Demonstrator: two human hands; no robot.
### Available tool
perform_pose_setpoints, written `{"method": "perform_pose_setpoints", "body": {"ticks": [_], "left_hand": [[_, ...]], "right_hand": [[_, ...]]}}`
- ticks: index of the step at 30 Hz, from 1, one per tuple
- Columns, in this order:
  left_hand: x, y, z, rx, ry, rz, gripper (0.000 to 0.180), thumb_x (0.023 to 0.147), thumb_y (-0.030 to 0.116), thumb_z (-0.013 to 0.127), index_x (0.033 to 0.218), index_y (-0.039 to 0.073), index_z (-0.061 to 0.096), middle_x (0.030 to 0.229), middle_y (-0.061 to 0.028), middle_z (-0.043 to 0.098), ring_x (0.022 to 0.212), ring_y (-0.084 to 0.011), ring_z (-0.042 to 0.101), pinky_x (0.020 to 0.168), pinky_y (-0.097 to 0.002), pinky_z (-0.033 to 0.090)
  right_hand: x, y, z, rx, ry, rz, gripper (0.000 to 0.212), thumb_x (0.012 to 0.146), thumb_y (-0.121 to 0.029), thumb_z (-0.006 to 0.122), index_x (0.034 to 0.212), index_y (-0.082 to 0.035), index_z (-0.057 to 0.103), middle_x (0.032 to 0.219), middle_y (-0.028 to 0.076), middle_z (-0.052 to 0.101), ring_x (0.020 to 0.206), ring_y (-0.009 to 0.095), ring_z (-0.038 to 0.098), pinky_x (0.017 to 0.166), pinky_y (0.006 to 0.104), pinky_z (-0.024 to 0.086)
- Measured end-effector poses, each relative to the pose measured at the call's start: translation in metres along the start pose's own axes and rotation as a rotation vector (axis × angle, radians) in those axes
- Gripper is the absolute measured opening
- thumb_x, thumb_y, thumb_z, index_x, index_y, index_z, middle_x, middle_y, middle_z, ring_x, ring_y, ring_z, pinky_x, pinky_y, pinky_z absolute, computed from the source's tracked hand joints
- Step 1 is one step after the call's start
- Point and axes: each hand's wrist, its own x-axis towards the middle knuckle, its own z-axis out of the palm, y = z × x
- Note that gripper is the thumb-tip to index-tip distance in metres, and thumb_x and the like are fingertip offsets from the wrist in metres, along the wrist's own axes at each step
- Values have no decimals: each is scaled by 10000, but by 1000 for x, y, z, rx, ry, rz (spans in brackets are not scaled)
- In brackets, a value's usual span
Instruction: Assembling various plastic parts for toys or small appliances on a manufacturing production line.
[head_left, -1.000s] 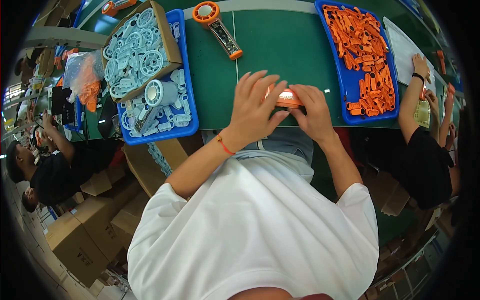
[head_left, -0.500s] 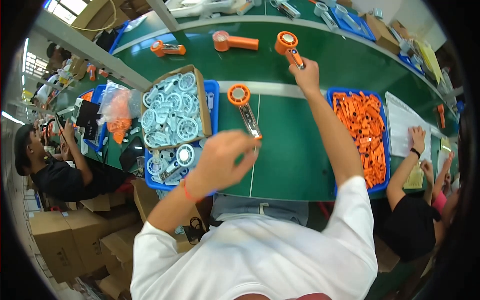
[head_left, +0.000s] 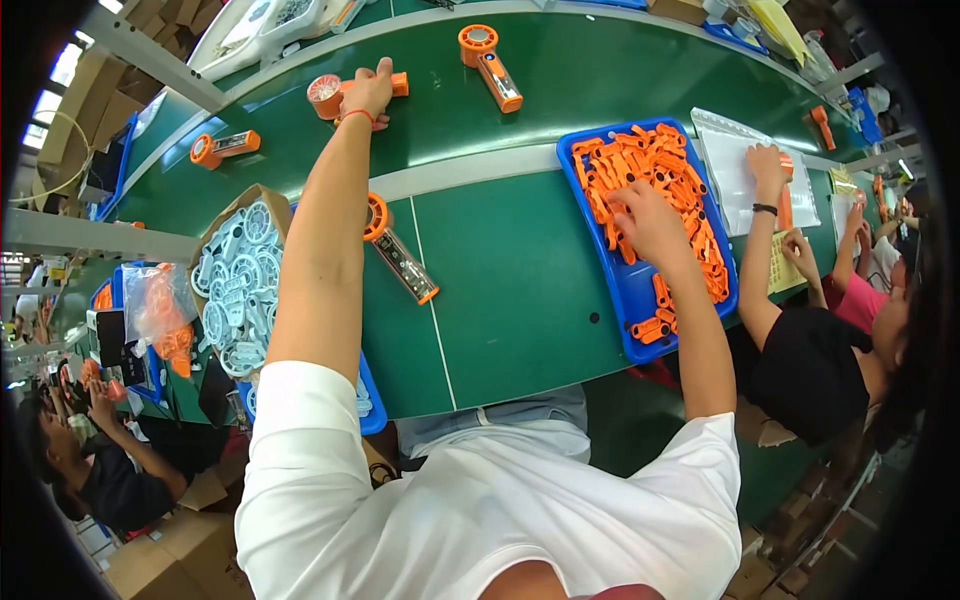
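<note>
At the far side of the bench, my left hand (head_left: 368, 95) is closed round the handle of an orange handheld fan (head_left: 325, 96) lying on the green surface. My right hand (head_left: 648, 222) is over a blue tray (head_left: 638, 300) of small orange plastic parts (head_left: 690, 185), its fingers apart and touching the pile. Another handheld fan (head_left: 405, 265), with its inner parts showing in the handle, lies in front of me; my left forearm partly covers its head. A similar fan with an exposed handle (head_left: 492, 75) rests on the far strip.
One more orange fan (head_left: 225, 147) lies at the far left. A cardboard box of pale blue fan parts (head_left: 240, 285) stands beside my left arm. A metal post (head_left: 100, 240) runs along the left. At the right a co-worker's hand (head_left: 768, 165) is near white sheets (head_left: 725, 150).
My right hand has let go of a fan on the far strip and moved to the orange parts. My left hand has reached forward onto another fan. The view has turned right.
</note>
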Motion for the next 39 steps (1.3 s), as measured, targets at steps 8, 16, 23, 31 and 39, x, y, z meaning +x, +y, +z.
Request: {"method": "perform_pose_setpoints", "body": {"ticks": [8,16,23,31,39], "left_hand": [[-57,-8,-61,-913,35,264,533,780,13,566,1187,75,228,1127,-191,411,903,-358,595,689,-489,574],[-273,-60,-104,-1298,-344,589,482,783,24,581,1178,36,304,978,-114,502,821,-235,608,674,-394,557],[-373,-110,-30,-1282,-604,93,452,766,57,619,1105,60,319,904,-81,482,668,-174,583,469,-296,501],[-367,-127,3,-1117,-571,234,566,821,222,631,1257,37,322,1016,-84,534,849,-180,604,717,-328,517],[-368,-134,15,-653,-342,535,802,743,235,734,1330,-38,262,1205,-169,475,1063,-259,536,890,-342,442]], "right_hand": [[-10,-15,11,-66,102,50,239,743,-95,640,965,-53,563,947,137,579,899,292,576,779,374,467],[-79,-69,20,371,42,-340,124,779,-20,611,901,-28,636,858,76,588,771,215,580,685,304,472],[-129,-80,62,-50,79,-384,289,653,-50,692,935,-81,637,822,68,576,769,258,553,645,368,441],[-123,-151,29,1324,-247,51,262,787,-38,664,1009,64,569,900,110,645,743,129,621,661,242,504],[-125,-159,45,1319,-134,264,260,781,-48,685,996,69,595,851,105,657,728,118,621,610,225,505]]}}
